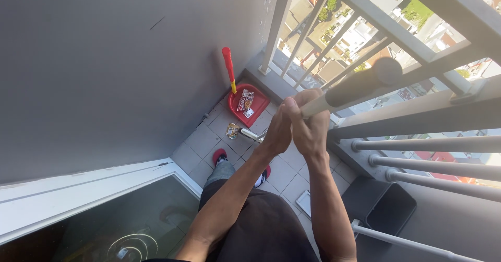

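On the tiled balcony floor, seen from my head camera, I have both hands wrapped tight around a long pale broom handle point(334, 92) with a dark rounded end. My left hand point(278, 129) sits lower on the shaft, my right hand point(309, 126) just above it, fingers closed on the handle. The handle runs from 2 o'clock down toward 8 o'clock, its lower end reaching the floor near a small crumpled yellow-brown wrapper point(232, 130).

At 11 o'clock from my hands stands a red plastic dustpan point(257, 108) with an upright red and yellow handle, in the corner where the grey wall point(104, 58) meets the white metal railing point(417, 116). Some printed wrappers point(245, 101) already lie in the pan; I judge the sweeping partly done, with the yellow-brown wrapper left outside, just beside the pan's lip.

Room is tight: wall at 9 o'clock, railing bars at 3 o'clock, glass sliding door point(104, 225) at 7 o'clock, a dark square bin point(386, 210) at 5 o'clock. My feet in red sandals point(219, 155) stand near the wrapper.
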